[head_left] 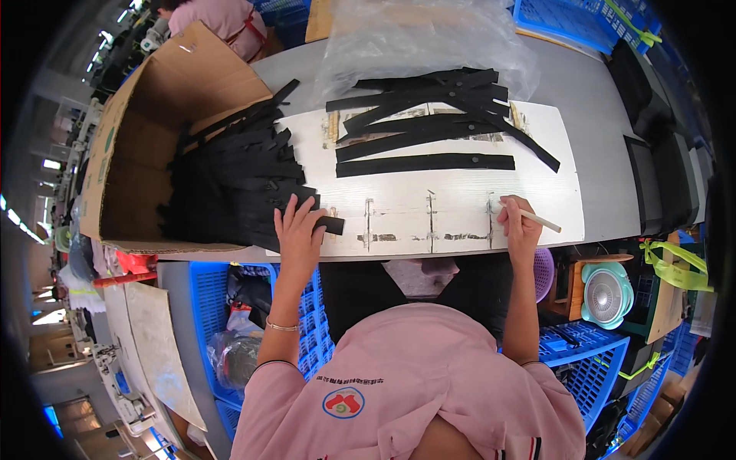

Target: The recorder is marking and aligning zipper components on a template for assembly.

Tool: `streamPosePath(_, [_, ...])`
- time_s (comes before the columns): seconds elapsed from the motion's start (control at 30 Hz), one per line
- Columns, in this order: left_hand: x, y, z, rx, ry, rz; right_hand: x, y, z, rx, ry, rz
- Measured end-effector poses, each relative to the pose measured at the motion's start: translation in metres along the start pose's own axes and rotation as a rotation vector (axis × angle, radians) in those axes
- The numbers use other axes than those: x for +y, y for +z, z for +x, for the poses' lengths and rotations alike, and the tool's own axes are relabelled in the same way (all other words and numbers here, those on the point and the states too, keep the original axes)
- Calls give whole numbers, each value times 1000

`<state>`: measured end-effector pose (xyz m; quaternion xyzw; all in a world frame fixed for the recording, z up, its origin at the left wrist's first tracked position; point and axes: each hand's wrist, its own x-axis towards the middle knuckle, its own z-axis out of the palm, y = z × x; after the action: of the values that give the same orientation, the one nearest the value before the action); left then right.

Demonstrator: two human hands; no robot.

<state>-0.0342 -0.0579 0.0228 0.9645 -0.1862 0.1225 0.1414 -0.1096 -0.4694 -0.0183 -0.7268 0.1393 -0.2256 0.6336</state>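
Looking down from the head view, the left hand (297, 230) lies on the end of a black strap (326, 224) at the near left part of a white board (460, 207), its fingers curled over the strap and pressing it at the edge of a heap of black straps (230, 188); that heap spills from an open cardboard box (130, 146) lying on its side at the left end of the grey table (590, 115); the right hand (520, 222) rests at the board's near right part, fingers clenched round a thin pale stick (540, 220) that points out to the right; between the two hands the board carries a row of short dark marks along its near edge; farther back on the board lies a loose fan of long black strips (437, 123), partly overlapping, with one long strip (425, 163) laid straight and apart in front of them; behind these sits a crumpled clear plastic bag (414, 38); below the table edge stand blue plastic crates (590, 360), and a small green fan (606, 295) sits to the right; at the far left corner another person in a pink top (222, 19) is partly in view; both forearms come out of pink short sleeves, and the left wrist wears a thin bracelet (280, 327).
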Motion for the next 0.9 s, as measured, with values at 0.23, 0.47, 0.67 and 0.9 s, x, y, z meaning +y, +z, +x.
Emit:
streamPosePath(0.23, [19,7,22,91,52,-259,2,-4,1,1,19,10])
streamPosePath(0.47, [128,62,48,-65,180,-607,-15,14,-17,20,-234,-249])
streamPosePath(0.67, [186,87,40,-26,232,-694,-21,32,-57,-116,-530,-745])
streamPosePath(0.9, [163,83,8,-47,267,-459,-4,-22,-51,-114,-473,-977])
